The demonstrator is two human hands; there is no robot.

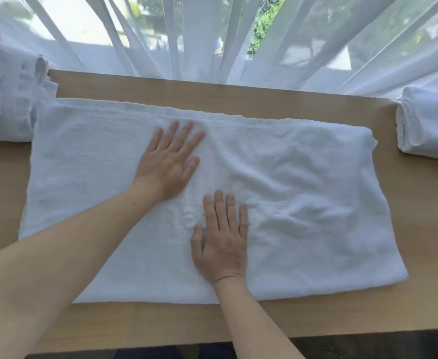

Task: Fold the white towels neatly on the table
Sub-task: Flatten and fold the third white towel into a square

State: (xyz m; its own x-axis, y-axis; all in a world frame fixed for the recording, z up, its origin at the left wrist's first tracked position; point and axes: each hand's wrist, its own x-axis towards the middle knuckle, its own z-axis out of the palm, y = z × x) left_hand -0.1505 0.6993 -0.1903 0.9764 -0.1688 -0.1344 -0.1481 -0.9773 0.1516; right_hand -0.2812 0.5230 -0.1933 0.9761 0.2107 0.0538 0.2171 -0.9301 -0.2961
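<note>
Centrally on the table (238, 322), a white towel (303, 203) lies folded into a broad rectangle, its right half wrinkled. Left hand (167, 164) and right hand (221, 244) press flat, fingers straight. Folded stack (430, 125) at the right edge; unfolded pile (2, 99) at the left corner remains.

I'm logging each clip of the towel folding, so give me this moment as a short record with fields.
surface: wooden table
towel in work: white towel spread flat across the table, wrinkled on its right half
left hand: flat on the towel, fingers straight, farther from the person
right hand: flat on the towel, fingers straight, nearer the person
left side: heap of white cloth
right side: folded white towels
behind: sheer curtain
</note>
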